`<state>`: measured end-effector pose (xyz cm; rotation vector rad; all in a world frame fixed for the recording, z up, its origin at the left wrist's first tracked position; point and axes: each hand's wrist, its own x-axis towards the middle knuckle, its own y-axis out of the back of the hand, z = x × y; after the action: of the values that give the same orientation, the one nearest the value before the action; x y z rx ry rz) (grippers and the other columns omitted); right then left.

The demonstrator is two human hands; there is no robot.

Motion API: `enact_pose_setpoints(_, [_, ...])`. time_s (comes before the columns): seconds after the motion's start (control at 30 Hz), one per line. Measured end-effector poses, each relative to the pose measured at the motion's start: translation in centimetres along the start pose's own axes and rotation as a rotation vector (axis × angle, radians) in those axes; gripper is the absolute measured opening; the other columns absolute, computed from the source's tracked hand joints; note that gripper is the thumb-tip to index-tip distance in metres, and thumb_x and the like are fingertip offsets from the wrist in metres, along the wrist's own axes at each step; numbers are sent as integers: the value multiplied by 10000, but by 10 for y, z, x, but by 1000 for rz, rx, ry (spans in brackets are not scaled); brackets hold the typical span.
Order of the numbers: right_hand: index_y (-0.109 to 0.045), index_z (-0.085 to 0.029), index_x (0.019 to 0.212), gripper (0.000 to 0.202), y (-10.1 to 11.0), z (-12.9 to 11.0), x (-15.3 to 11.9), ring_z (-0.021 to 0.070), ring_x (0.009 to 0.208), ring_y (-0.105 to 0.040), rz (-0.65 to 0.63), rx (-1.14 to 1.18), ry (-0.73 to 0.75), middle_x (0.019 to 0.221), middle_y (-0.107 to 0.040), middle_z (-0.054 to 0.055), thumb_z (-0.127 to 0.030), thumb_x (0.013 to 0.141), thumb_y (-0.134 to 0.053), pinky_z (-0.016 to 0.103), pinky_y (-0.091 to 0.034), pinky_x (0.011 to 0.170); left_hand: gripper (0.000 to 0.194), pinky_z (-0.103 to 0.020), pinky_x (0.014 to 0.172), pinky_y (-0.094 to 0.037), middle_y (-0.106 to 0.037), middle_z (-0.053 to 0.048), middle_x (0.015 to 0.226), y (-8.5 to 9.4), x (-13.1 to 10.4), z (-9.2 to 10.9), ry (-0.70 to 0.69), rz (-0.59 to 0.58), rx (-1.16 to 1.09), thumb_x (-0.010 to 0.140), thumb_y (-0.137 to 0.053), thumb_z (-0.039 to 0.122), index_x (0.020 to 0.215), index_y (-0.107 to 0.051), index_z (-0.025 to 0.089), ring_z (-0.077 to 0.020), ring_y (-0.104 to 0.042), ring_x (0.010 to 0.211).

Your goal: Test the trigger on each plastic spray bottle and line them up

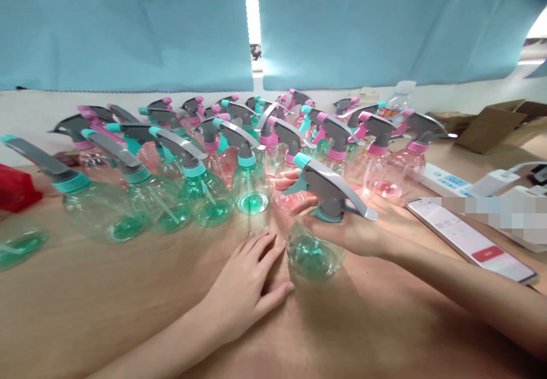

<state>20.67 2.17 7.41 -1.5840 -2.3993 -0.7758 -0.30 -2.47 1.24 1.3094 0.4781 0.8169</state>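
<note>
Right hand (356, 234) curled round one green spray bottle (314, 258). Left hand (241, 279) empty, loosely spread. One phone (464, 233) at right.

Looks forward and slightly down from the head, close over the wooden tabletop (106, 288), facing blue cloth (128, 25).

A green spray bottle (314, 256), grey head (329, 185) attached, is nearly upright before the others (252, 188).
</note>
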Motion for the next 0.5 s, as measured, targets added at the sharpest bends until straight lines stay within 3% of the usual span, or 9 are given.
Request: enact_pose_setpoints(0.5, [-479,-302,1324,644,-2,-15,6,140,691,-664,8,-28,22,913,-708,-2,-93,714,-492,330,-543,802,522,-533,1035,-375,-448,-175,1430,-1,0,0,-4,12,-8,931,-532,444,1356,-481,144,-341,-393,1315])
